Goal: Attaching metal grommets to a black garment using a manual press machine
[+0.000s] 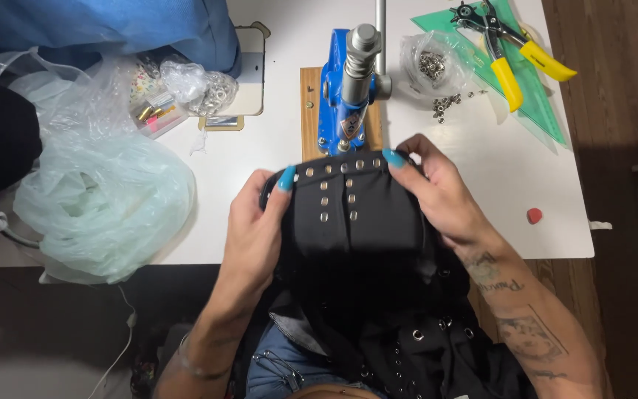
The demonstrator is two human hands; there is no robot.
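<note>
The lower part of the black garment (356, 229) is trailing off the desk (481, 170) into the lap, its shape hard to make out in shadow. The base of the blue press (342, 96) is hiding behind the cloth's studded top edge. The left hand (254, 235) and right hand (441, 193) are each pinching that edge closed, holding it taut over the white desk above a dark wood floor. A clear bag of metal eyelets (426, 63) is lying beside yellow-handled pliers (511, 52); a pale green plastic bag (101, 192) is slumping at left.
</note>
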